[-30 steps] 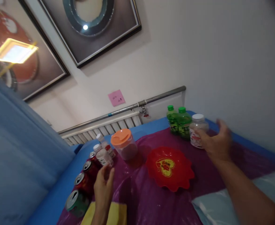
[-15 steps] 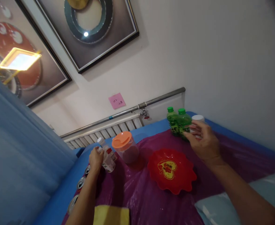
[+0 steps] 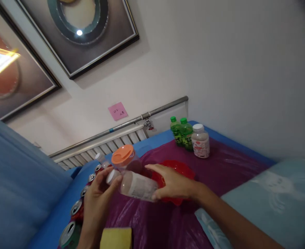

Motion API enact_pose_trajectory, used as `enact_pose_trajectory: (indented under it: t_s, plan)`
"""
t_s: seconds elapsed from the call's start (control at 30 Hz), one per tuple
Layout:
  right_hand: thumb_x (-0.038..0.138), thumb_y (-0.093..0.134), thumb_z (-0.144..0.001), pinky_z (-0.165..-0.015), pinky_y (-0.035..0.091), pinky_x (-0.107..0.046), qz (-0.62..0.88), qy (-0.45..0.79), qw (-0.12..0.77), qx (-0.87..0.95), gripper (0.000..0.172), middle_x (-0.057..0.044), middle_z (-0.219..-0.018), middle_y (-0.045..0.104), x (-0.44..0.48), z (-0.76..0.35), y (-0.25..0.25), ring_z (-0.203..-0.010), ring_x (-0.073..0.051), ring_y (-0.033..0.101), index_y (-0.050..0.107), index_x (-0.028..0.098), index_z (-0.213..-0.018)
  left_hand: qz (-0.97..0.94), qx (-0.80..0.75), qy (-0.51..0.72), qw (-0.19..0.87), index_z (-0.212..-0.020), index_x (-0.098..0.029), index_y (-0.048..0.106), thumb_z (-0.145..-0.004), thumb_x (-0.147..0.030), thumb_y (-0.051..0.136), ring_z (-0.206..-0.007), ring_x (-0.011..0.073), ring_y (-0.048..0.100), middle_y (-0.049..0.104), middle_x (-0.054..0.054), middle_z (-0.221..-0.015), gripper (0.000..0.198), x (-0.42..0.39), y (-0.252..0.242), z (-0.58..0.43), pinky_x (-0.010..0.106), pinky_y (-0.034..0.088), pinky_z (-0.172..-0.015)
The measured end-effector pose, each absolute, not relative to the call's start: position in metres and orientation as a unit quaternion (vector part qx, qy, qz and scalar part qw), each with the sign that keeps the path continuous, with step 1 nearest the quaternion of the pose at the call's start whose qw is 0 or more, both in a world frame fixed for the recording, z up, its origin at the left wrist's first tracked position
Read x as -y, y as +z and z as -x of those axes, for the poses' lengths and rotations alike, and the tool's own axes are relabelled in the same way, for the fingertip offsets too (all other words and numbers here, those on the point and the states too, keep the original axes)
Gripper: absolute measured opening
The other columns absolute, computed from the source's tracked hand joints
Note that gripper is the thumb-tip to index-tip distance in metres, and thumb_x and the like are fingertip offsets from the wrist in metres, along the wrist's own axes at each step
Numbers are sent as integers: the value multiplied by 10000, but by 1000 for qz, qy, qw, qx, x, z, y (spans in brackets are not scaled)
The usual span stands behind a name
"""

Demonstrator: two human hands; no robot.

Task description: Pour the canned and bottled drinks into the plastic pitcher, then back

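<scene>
My left hand (image 3: pixel 101 193) is closed around the white-capped neck of a clear plastic bottle (image 3: pixel 139 186) with a pale label. The bottle lies tilted nearly sideways in the air. At its base end is my right hand (image 3: pixel 171 183), its thumb against the bottle and its index finger stretched above it; the other fingers are hidden. Behind the right hand, a red scalloped plate (image 3: pixel 179 167) is partly covered. A container with an orange lid (image 3: pixel 123 154) stands just behind the bottle. Another white-capped bottle (image 3: pixel 102 159) is beyond my left hand.
Several opened drink cans (image 3: pixel 75 208) line the left edge of the purple plastic cover (image 3: pixel 152 228). Two green bottles (image 3: pixel 185 135) and a white-lidded jar (image 3: pixel 200 141) stand at the back right. A yellow cloth (image 3: pixel 116 238) lies in front; a light-blue pillow (image 3: pixel 266 200) is at right.
My left hand has lifted one bottle off the cover and tilted it. My right hand has moved left from the white-lidded jar to the bottle's base. The view has shifted right.
</scene>
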State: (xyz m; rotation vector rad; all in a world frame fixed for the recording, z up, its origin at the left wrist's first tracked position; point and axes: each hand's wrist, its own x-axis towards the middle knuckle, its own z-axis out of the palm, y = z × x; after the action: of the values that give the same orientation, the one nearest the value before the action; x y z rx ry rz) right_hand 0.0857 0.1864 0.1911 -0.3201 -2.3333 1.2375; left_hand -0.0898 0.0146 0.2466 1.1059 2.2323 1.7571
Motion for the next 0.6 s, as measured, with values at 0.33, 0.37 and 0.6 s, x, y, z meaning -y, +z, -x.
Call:
enact_pose_trajectory:
  t_s: [0.33, 0.37, 0.6]
  plan:
    - [163, 740, -599, -904, 448, -357, 73, 431, 227, 870, 779, -48, -1230, 620, -182, -90, 199, -1078, -258, 583, 503, 247, -1337, -405, -684, 600, 88, -1101, -183, 670, -632, -513, 783, -1041, 269, 649, 706, 93, -1126, 584, -37, 228, 55, 375, 526, -909]
    - [168, 737, -600, -960, 411, -385, 79, 403, 242, 879, 773, -57, -1268, 602, -184, -89, 197, -1120, -271, 558, 506, 243, -1334, -400, -681, 604, 103, -1083, -184, 671, -640, -498, 784, -1045, 262, 647, 706, 86, -1125, 555, -35, 227, 55, 373, 518, -921]
    - [174, 693, -640, -975, 329, -449, 138, 241, 286, 917, 696, -113, -1223, 619, -199, -90, 184, -1123, -312, 495, 527, 181, -1317, -309, -738, 588, 116, -1074, -190, 660, -649, -507, 758, -948, 214, 655, 721, 57, -1034, 540, -25, 192, 72, 335, 504, -872]
